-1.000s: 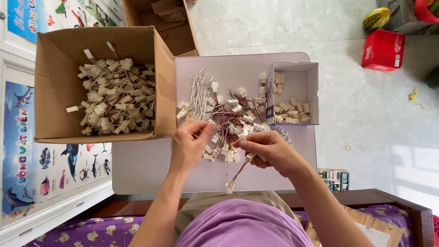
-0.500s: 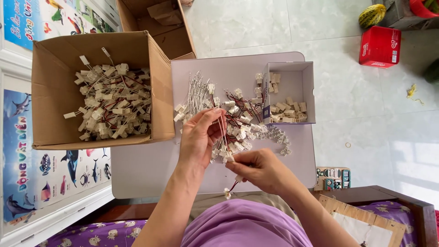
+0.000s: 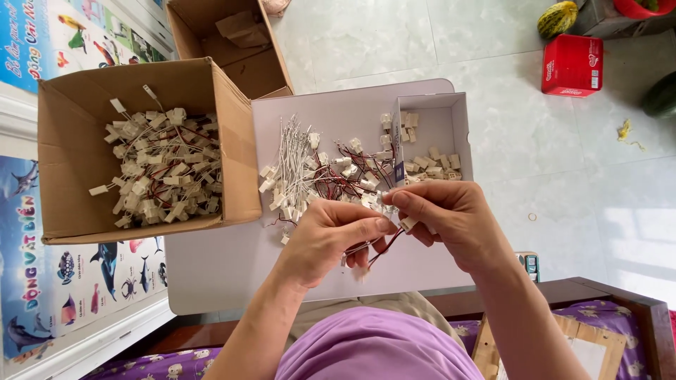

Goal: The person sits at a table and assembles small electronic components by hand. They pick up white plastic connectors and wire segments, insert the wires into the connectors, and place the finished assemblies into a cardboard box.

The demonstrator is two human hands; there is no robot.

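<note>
My left hand and my right hand meet over a white board, fingertips pinching a small white connector with red and black wires between them. Both hands grip that wired piece; its leads hang down below my fingers. Just beyond my hands lies a loose pile of wired white connectors, with a bundle of white wires at its left. A small white open box at the right holds several bare white connector housings.
A brown cardboard box at the left holds many finished wired connectors. Another open cardboard box stands behind it. On the tiled floor are a red box and a yellow-green fruit. Picture posters lie at the left.
My left hand came back from the pile toward me and joined my right hand. Both now pinch the wired connector together, closer to my body than before.
</note>
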